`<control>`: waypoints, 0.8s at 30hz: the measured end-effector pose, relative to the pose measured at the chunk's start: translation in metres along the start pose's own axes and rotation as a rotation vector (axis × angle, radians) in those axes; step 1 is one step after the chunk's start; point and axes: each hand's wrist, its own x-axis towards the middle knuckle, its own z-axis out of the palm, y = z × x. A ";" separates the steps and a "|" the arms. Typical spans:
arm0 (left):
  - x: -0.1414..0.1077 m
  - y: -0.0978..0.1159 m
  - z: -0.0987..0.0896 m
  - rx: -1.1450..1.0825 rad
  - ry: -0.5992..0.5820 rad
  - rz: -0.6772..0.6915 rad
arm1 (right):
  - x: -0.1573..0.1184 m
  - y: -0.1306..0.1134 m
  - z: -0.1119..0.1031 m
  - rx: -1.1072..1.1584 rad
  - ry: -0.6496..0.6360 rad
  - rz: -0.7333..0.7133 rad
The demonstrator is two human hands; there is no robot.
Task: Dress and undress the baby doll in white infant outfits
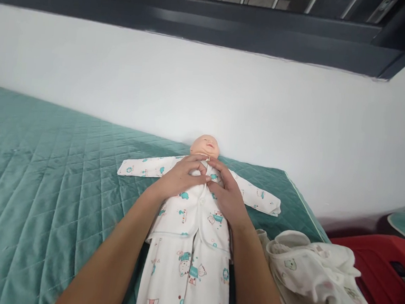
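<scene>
A baby doll [205, 145] lies on its back, dressed in a white long-sleeved baby shirt [183, 207] with teal and brown prints. Matching pants [189, 284] cover its legs. My left hand [185, 173] rests on the chest, its fingers at the collar and its thumb on the front edge. From the other side, my right hand [226, 188] grips the opposite front edge, its fingertips close to the left ones. Below my hands the front is joined at a button [201, 201]. My fingers partly cover the upper fastening. Both shirt sleeves are spread outward.
Green quilted cover [59, 190] lies under the doll. A heap of white printed baby clothes [312, 272] is beside my right forearm. Past the bed's edge is a red object [381, 265]. A white wall [208, 90] and a dark window frame [215, 22] stand behind.
</scene>
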 end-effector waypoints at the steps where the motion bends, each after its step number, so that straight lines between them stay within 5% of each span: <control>1: 0.000 0.000 0.000 -0.006 0.002 0.015 | 0.000 0.001 0.000 0.016 0.001 -0.009; 9: -0.005 0.006 -0.013 0.000 -0.160 0.032 | -0.005 -0.011 -0.020 0.079 -0.224 0.129; 15: -0.031 0.001 -0.011 0.103 -0.182 0.141 | -0.018 -0.018 -0.027 0.037 -0.302 0.108; 24: -0.042 -0.008 -0.017 0.089 -0.252 0.175 | -0.043 -0.007 -0.016 -0.086 -0.151 0.096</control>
